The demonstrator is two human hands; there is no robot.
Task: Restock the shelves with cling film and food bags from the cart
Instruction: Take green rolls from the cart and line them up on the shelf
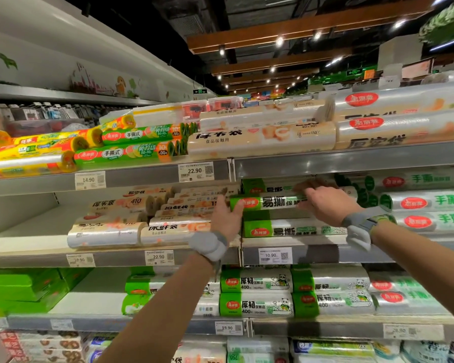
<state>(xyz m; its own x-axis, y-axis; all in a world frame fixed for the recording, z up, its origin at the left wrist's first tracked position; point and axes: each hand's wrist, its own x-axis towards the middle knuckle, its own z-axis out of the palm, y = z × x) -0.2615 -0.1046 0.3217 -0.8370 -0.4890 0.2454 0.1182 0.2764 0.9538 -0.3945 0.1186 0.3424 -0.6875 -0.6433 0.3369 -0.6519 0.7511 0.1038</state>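
Green roll [269, 202] atop stack on middle shelf [312, 254], right between hands. Right hand [325, 205] grips its right part, fingers curled over. Left hand [227, 217] flat against left end, fingers straight. Beige rolls [173, 229] just left of left hand.

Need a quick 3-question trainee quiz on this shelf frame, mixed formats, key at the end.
1. True or false: the right hand rests on a yellow roll.
2. The price tag on the shelf edge under the green-labelled roll being handled reads: A 10.90, B 14.90, C 19.90.
3. Which end of that roll does the left hand touch?
Key: 1 false, it grips the green-labelled roll; 2 A; 3 the end with the red logo.
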